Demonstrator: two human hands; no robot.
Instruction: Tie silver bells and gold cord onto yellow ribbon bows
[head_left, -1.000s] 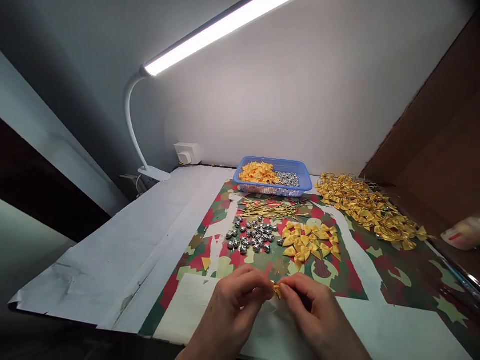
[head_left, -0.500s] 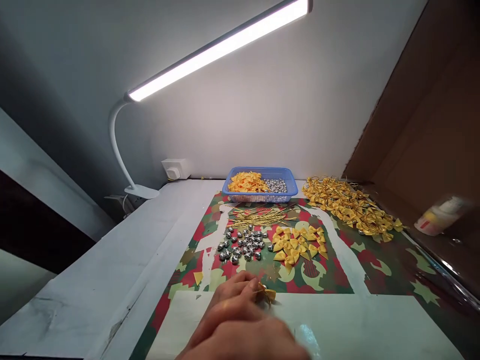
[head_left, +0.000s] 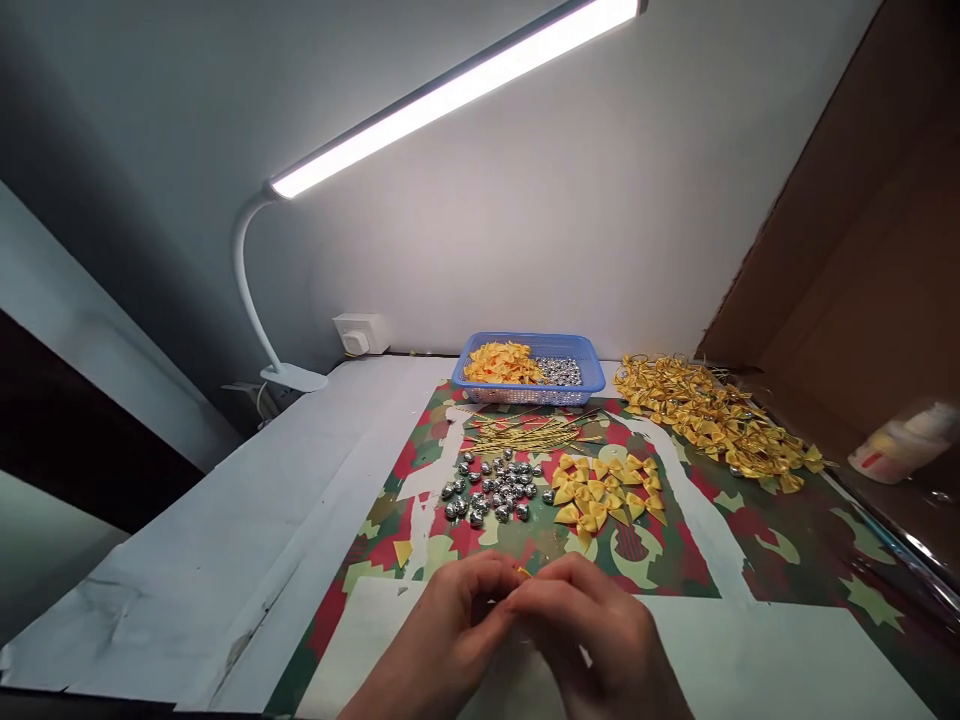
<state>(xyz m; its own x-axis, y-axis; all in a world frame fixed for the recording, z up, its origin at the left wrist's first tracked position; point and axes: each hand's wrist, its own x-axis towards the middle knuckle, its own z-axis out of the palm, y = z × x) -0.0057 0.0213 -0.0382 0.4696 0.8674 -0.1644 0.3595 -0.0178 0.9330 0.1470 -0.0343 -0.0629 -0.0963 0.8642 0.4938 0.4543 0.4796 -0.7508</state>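
Note:
My left hand (head_left: pixel 459 622) and my right hand (head_left: pixel 596 625) meet at the fingertips over the white sheet at the front of the table. Both are closed in a pinch around a yellow ribbon bow (head_left: pixel 524 572). Only a sliver of it shows; the fingers cover the rest. Just beyond my hands lie loose silver bells (head_left: pixel 501 490), and to their right a group of yellow bows (head_left: pixel 609 490). Behind the bells are gold twist cords (head_left: pixel 525 434) in a loose bundle.
A blue basket (head_left: pixel 592 384) at the wall holds orange-yellow bows and silver bells. Finished-looking bows with cords (head_left: pixel 697 410) are heaped at the back right. A white lamp (head_left: pixel 251 290) stands back left. A small bottle (head_left: pixel 896 448) lies at the right by brown cardboard (head_left: pixel 847 240).
My right hand, earlier blurred in front of the left, has moved right and now meets the left fingertips. The bow, with a cord loop earlier, is now mostly covered. The view has shifted slightly.

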